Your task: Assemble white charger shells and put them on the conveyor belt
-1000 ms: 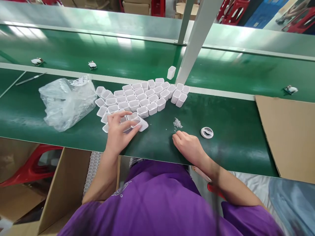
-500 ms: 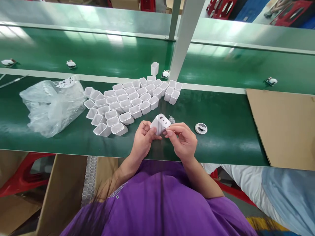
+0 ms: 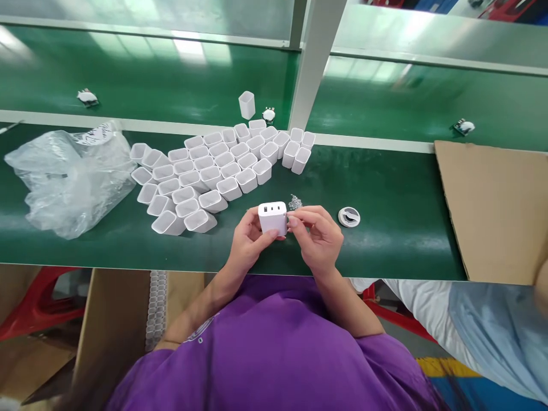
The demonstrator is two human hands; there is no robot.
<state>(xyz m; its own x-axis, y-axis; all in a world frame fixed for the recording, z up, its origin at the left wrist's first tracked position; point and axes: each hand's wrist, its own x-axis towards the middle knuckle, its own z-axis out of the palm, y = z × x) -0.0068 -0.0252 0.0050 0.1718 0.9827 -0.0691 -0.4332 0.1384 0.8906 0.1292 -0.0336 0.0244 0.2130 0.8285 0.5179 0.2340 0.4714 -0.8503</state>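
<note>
A white charger housing (image 3: 273, 218) with several port slots in its top face is held upright over the green bench. My left hand (image 3: 252, 237) grips it from the left, thumb across its front. At its right edge, my right hand (image 3: 317, 235) is closed in a pinch; what lies between the fingertips, if anything, is too small to make out. Just behind the hands lies a small pile of clear bits (image 3: 295, 202). To the left stand many open white plastic shells (image 3: 212, 177) in rows. A white round roll (image 3: 349, 217) lies right of my right hand.
A clear plastic bag (image 3: 71, 177) lies at the left. Brown cardboard (image 3: 492, 211) covers the bench's right end. A metal post (image 3: 314, 71) rises at the back. Small circuit pieces (image 3: 463, 127) sit on the belt behind. Another person's light-blue clothing (image 3: 492, 331) shows at lower right.
The charger housing has turned from tilted to nearly upright, its port face levelling. My right fingers stay at its right edge. The view has shifted slightly; the other shells keep their arrangement.
</note>
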